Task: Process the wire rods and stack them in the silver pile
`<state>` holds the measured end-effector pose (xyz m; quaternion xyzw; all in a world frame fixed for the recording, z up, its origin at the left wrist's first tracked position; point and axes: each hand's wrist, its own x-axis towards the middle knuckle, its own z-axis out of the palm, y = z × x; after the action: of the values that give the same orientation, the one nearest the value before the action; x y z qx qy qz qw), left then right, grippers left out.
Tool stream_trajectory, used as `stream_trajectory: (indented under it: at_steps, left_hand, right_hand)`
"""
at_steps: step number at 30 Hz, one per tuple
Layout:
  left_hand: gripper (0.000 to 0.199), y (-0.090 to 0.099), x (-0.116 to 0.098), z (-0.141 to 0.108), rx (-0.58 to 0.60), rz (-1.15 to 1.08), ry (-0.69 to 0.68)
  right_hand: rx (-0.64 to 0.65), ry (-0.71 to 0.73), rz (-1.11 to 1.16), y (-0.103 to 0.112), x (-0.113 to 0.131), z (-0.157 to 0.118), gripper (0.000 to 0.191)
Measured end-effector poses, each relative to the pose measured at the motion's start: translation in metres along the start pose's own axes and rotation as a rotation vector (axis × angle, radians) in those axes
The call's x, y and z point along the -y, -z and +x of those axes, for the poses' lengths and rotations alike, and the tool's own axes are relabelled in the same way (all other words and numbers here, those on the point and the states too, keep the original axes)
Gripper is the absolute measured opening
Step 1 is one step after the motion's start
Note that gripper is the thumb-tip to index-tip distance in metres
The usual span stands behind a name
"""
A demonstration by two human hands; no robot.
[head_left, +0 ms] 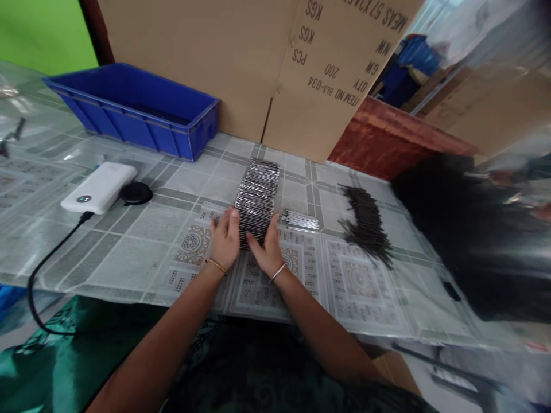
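A long row of thin, shiny metal rods point(257, 195) lies on the patterned table, packed side by side. My left hand point(226, 235) presses its fingertips against the left ends of the nearest rods, the fingers extended. At the right ends of the same rods is my right hand point(267, 245), its thumb spread from the fingers and touching the near part of the row. A smaller bundle of silvery rods point(301, 221) lies just right of my right hand. Farther right sits a pile of dark thin sticks point(365, 223).
A blue plastic bin point(148, 129) stands at the back left, before an upright cardboard sheet point(241, 69). At the left lie a white power bank point(101, 186) with a black cable point(49, 255) and a round black object point(136, 193). A black covering point(469, 246) occupies the right side.
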<state>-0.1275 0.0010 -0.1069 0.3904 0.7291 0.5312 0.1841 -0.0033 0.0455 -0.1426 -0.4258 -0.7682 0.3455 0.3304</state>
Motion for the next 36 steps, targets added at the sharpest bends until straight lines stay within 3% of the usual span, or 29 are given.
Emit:
stream_trajectory:
  at_steps: [4,9,13,15,19,24,28,36]
  left_hand:
    - [0.067,-0.002,0.007,0.002,-0.147,-0.089,0.050]
    - [0.061,-0.006,0.010,0.003,-0.071,0.110,-0.057]
    - [0.056,-0.005,0.010,0.003,-0.051,0.065,-0.055]
    - [0.056,-0.004,0.009,0.003,-0.096,0.016,-0.045]
    - [0.054,-0.003,0.007,0.001,-0.164,0.001,-0.041]
    - [0.045,-0.002,0.005,0.000,-0.126,0.033,-0.065]
    - [0.044,-0.002,0.007,0.001,-0.122,0.021,-0.090]
    - [0.048,-0.003,0.012,0.002,-0.170,-0.044,-0.071]
  right_hand:
    - [-0.066,-0.041,0.067,0.002,-0.002,-0.001,0.100]
    - [-0.038,0.031,-0.059,-0.002,0.003,-0.002,0.098]
    - [-0.023,0.078,-0.159,-0.004,0.006,-0.003,0.104]
    - [-0.057,0.091,-0.175,0.001,0.008,-0.006,0.103]
    - [-0.114,0.114,-0.274,0.012,0.015,-0.013,0.093]
    - [0.061,0.120,-0.504,0.010,0.031,-0.015,0.066]
    - [0.099,0.110,-0.570,0.005,0.041,-0.011,0.063]
    - [0.018,0.110,-0.602,0.013,0.038,-0.004,0.054]
